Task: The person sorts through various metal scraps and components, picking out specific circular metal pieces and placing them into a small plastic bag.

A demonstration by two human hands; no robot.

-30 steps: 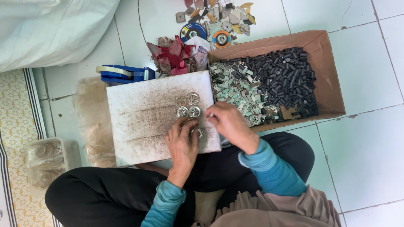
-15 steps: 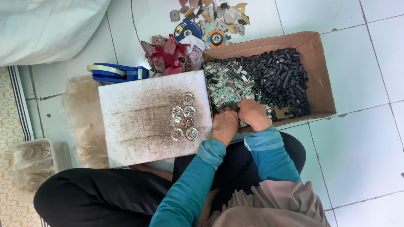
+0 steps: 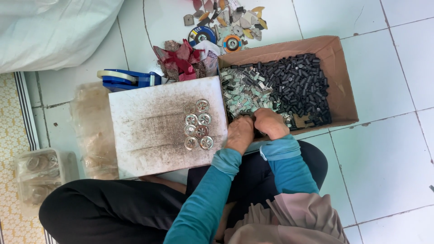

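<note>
So both hands are down in the near edge of the cardboard box [image 3: 337, 68], side by side and touching each other. The left hand [image 3: 239, 133] is curled over with the knuckles up, the right hand [image 3: 270, 123] the same, fingers tucked in among the small silvery metal pieces [image 3: 242, 92] piled in the left part of the box. Honestly can't tell whether either hand has actually got hold of anything, the fingertips are buried. The right part of the box is full of little black tubes [image 3: 300, 83], heaped well up against the far wall.

Just left of the box sits a scuffed white board [image 3: 144, 131] resting on the person's lap, and there's a cluster of round metal discs [image 3: 198, 124] on it in two rough columns, near the left hand but not touching it. Behind the board: a blue tape dispenser [image 3: 126, 79], a bunch of red scraps [image 3: 181, 58], and a couple of grinding discs [image 3: 202, 34] on the tiled floor [image 3: 389, 149]. A clear plastic tub [image 3: 43, 171] sits far left on a patterned mat
</note>
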